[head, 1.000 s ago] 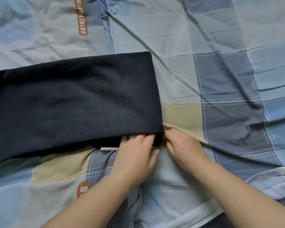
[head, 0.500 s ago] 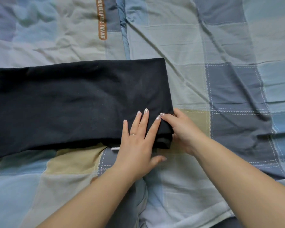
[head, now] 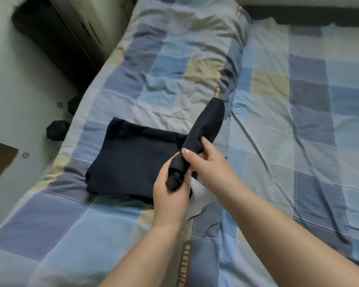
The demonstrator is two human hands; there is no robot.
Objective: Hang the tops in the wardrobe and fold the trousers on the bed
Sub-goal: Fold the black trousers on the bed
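Observation:
Dark navy trousers lie on the checked blue bed cover, with the left part flat in a rectangle. Their right end is lifted off the bed and bunched into a raised fold that points up and to the right. My left hand grips the lower end of that raised fold, its fingers curled round the cloth. Just above it, my right hand grips the same fold, thumb on top. A bit of white fabric shows beneath the two hands.
The bed's left edge runs diagonally from top centre to bottom left. Beyond it is a pale floor with a small dark object, a brown strip and a dark piece of furniture at the top left.
The view pulled back and up. Both hands went from lying on the trousers' right end to gripping it and lifting it off the bed into a raised fold.

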